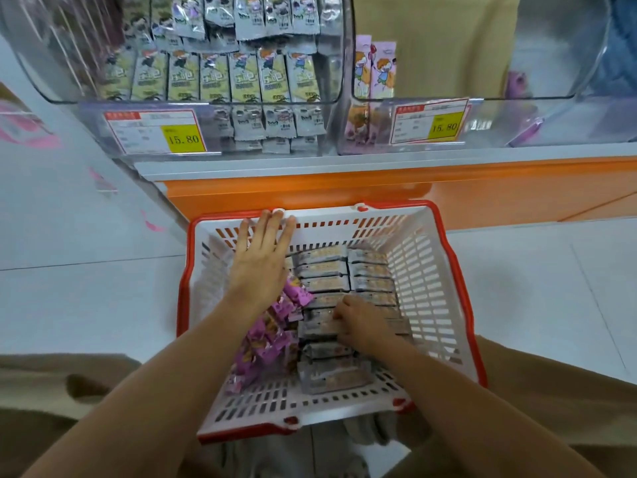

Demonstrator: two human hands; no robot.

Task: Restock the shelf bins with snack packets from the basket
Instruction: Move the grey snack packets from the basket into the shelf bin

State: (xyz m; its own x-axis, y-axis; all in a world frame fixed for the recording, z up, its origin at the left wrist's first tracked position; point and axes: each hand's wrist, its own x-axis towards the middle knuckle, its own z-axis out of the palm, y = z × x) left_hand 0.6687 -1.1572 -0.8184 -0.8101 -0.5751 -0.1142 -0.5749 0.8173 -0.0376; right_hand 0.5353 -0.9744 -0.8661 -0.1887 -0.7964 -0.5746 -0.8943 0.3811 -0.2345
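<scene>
Basket (422, 270), white, red rim: grey snack packets (324, 267) rowed centre; purple packets (272, 343) 8 o'clock. Left hand (262, 260) flat, fingers straight, 11 o'clock rim. Right hand (358, 326) centre, fingers curled, grasping grey snack packets.

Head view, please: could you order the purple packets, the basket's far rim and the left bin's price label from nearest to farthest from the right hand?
1. Purple packets, just left of the right hand.
2. Basket's far rim, ahead, near the orange shelf base.
3. Left bin's price label, higher up, to the left.
</scene>
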